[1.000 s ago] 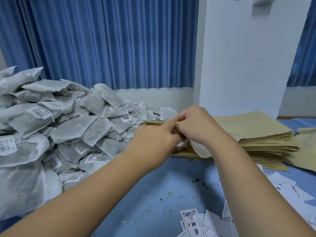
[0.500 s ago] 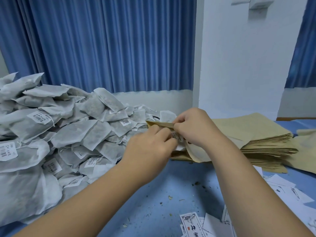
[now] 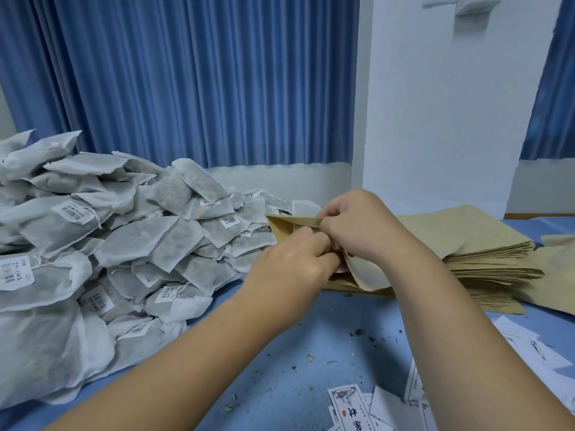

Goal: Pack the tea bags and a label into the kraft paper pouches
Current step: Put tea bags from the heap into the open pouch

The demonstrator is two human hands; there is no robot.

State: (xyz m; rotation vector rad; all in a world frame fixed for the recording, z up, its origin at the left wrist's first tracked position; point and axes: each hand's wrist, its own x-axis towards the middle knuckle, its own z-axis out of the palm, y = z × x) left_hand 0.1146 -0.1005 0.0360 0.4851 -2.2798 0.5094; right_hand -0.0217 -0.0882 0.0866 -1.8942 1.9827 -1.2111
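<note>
Pinching kraft pouch (image 3: 281, 227) by upper lip with right hand (image 3: 357, 225), 12 o'clock, above pouch stack (image 3: 485, 253). Pinching tea bag (image 3: 367, 273) with curled left hand (image 3: 295, 262), nearer the mouth. Long axis 9-to-3, mouth facing 9; probably feeding toward 3.

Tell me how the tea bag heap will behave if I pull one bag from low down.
The tea bag heap is loosely stacked and steep, so upper bags would probably slide. Bags look soft and puffy, likely light and floppy. Strings with barcode tags trail between them, so neighbours may drag along.
</note>
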